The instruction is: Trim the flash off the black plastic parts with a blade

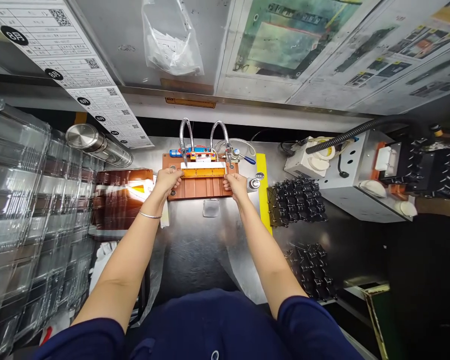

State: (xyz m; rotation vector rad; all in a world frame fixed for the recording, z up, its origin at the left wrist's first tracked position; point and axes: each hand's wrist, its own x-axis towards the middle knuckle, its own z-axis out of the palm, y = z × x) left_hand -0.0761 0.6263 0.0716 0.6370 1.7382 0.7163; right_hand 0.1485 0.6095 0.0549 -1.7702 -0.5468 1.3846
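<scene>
A long orange-yellow slotted strip (203,172) lies across a white bar (202,165) on a brown ribbed fixture board (198,190). My left hand (168,182) presses the strip's left end, fingers curled over it. My right hand (235,185) holds the right end the same way. Behind the strip, two flexible metal gooseneck arms (186,137) bend down to a small orange-and-blue clamp assembly (197,154). A blue-handled tool (247,159) lies just right of the board. The strip's underside is hidden.
Stacked clear plastic trays (17,200) fill the left side, next to a steel cylinder (97,145) and brown stacked trays (122,197). Right of a yellow tape stripe (263,190) lie black parts (296,202) on the steel table (206,250). A grey electrical box (345,175) stands further right.
</scene>
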